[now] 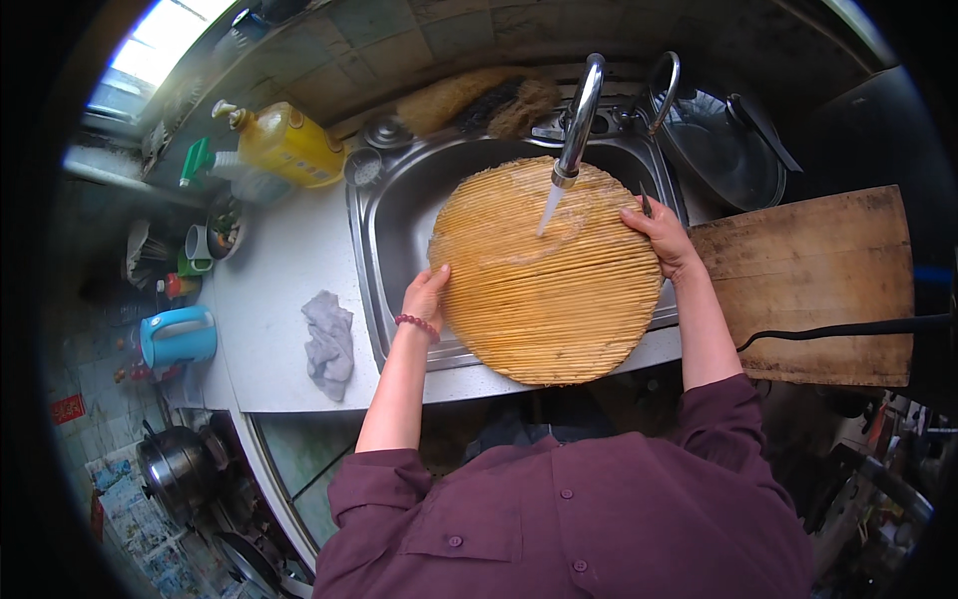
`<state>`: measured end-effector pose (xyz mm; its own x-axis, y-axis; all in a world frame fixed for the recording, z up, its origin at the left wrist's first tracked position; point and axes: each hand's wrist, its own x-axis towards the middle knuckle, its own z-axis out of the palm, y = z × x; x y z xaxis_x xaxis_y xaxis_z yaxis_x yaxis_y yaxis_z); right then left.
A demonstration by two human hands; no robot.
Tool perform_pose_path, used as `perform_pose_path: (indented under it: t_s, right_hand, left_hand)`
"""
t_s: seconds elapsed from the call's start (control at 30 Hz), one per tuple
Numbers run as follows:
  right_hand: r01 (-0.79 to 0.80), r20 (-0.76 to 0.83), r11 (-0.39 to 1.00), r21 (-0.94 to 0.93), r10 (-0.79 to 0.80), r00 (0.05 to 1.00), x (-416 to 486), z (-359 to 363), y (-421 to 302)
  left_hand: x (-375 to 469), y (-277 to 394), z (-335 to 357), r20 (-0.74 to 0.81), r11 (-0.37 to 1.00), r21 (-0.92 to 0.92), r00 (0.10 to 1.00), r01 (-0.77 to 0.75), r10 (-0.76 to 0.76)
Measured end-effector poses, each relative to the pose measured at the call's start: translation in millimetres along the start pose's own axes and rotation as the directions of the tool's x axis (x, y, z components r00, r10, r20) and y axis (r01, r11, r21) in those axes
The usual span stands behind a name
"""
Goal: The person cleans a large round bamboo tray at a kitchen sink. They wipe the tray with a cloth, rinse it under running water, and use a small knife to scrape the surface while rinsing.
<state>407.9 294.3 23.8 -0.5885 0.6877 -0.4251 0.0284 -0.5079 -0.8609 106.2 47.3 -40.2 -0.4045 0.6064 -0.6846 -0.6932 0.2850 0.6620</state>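
Observation:
A round mat of thin stalks (pixel 550 299) lies across the stainless steel sink (pixel 404 195), its near edge reaching past the counter's front edge. My left hand (pixel 426 296), with a red bead bracelet at the wrist, grips its left rim. On the upper right rim, my right hand (pixel 664 238) holds it with the thumb on top. A small dark pointed thing (pixel 645 201) shows beside the right fingers; I cannot tell what it is. Water runs from the chrome faucet (pixel 582 120) onto the mat's upper part and spreads there.
A wooden board (pixel 816 284) lies right of the sink, with a black cord (pixel 846 329) over it. Behind it leans a glass lid (pixel 722 150). On the left counter are a grey cloth (pixel 329 348), a yellow pump bottle (pixel 292 146) and a blue kettle (pixel 179 337).

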Motion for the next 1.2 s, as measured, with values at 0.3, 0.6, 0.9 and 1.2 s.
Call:
perform_pose_path:
  t_s: [0.3,0.6,0.9,1.2]
  right_hand:
    - [0.141,-0.112,0.974,0.177,-0.122,0.986,4,23,18]
    - [0.252,-0.125,0.908,0.335,-0.222,0.967,8,57,61]
    - [0.219,-0.082,0.856,0.468,-0.204,0.976,18,50,85]
    - [0.18,-0.021,0.832,0.525,-0.199,0.98,26,37,83]
  left_hand:
    - [26,-7,26,0.177,0.172,0.913,0.739,-0.37,0.65]
    - [-20,-52,98,0.589,-0.319,0.801,0.575,-0.506,0.568]
    - [-13,-40,62,0.676,-0.514,0.734,0.551,-0.444,0.49]
    - [11,12,-32,0.01,0.674,0.518,0.791,-0.527,0.612]
